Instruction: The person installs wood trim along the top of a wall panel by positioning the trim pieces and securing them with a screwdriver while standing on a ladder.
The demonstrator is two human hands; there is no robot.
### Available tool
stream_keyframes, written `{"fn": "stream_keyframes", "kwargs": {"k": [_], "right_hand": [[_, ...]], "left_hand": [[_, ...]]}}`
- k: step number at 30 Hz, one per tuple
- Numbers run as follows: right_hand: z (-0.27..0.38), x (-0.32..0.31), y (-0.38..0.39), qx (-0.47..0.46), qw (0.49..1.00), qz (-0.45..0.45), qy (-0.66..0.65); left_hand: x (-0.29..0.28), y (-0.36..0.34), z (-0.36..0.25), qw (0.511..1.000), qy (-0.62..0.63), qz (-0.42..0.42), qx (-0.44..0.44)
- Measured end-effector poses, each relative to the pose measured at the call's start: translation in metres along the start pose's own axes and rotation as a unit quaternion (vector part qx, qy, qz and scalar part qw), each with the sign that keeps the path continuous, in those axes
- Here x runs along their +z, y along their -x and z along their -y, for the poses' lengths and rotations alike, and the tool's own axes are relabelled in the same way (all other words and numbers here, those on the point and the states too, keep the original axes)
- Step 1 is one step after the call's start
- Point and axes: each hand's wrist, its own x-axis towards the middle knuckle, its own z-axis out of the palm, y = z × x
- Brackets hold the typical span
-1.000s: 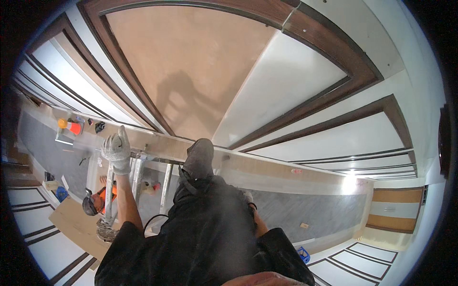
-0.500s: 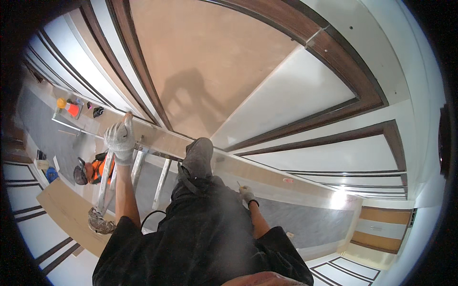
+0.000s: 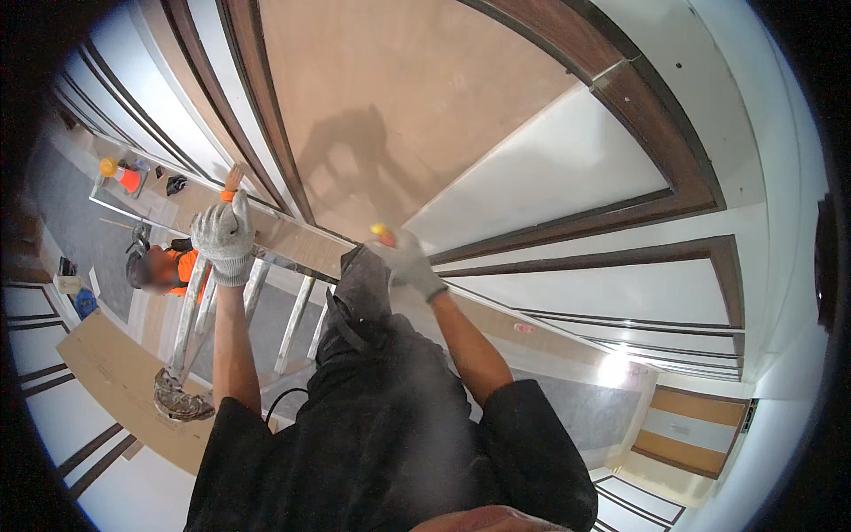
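My left hand (image 3: 222, 232), in a pale knitted glove, grips the top of an aluminum ladder (image 3: 257, 288) below me. My right hand (image 3: 403, 263), also gloved, is raised over my dark trouser leg, shut on a small tool with a yellow and red handle (image 3: 383, 232); its tip is not distinct. My legs stand high, near the framed wall panel (image 3: 443, 80), whose middle is part tan, part white (image 3: 567, 160). My shadow lies on the tan part. A crumpled grey thing (image 3: 182, 399) is by the ladder's lower left.
A co-worker in orange (image 3: 184, 270) is below left, one hand (image 3: 233, 180) raised near the wall. An orange cone (image 3: 130, 180) stands by the wall. A cardboard sheet (image 3: 115, 381) lies lower left. Panelled walls line both sides; a tan door (image 3: 696, 417) is at right.
My right hand has come up from beside my body to near my knee, the tool now showing. The view has shifted slightly. The co-worker's head and raised hand have moved up.
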Motion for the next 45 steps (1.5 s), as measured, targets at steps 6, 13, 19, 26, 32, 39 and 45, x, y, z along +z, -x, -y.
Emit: {"fn": "stream_keyframes", "kwargs": {"k": [6, 13, 19, 26, 32, 39, 45], "right_hand": [[0.072, 0.088, -0.077, 0.009, 0.983, 0.113, -0.145], [0.084, 0.163, -0.09, -0.023, 0.878, 0.241, -0.413], [0.088, 0.176, -0.095, -0.007, 0.885, 0.263, -0.383], [0.104, 0.182, -0.104, -0.007, 0.908, 0.319, -0.271], [0.123, 0.161, -0.093, 0.021, 0.891, 0.338, -0.302], [0.109, 0.186, -0.096, 0.026, 0.87, 0.297, -0.393], [0.109, 0.184, -0.09, 0.021, 0.893, 0.272, -0.359]], "left_hand": [[0.006, 0.009, 0.002, 0.999, -0.013, 0.025, -0.018], [0.004, 0.013, 0.002, 0.999, 0.02, 0.024, -0.015], [0.001, 0.011, 0.002, 0.999, -0.005, 0.023, -0.035], [-0.003, 0.002, -0.009, 0.999, 0.018, -0.013, -0.034], [-0.032, 0.005, -0.014, 0.981, 0.089, 0.079, -0.156], [-0.086, 0.057, 0.038, 0.95, -0.026, 0.11, -0.289], [-0.099, 0.117, 0.041, 0.917, -0.118, 0.274, -0.265]]}}
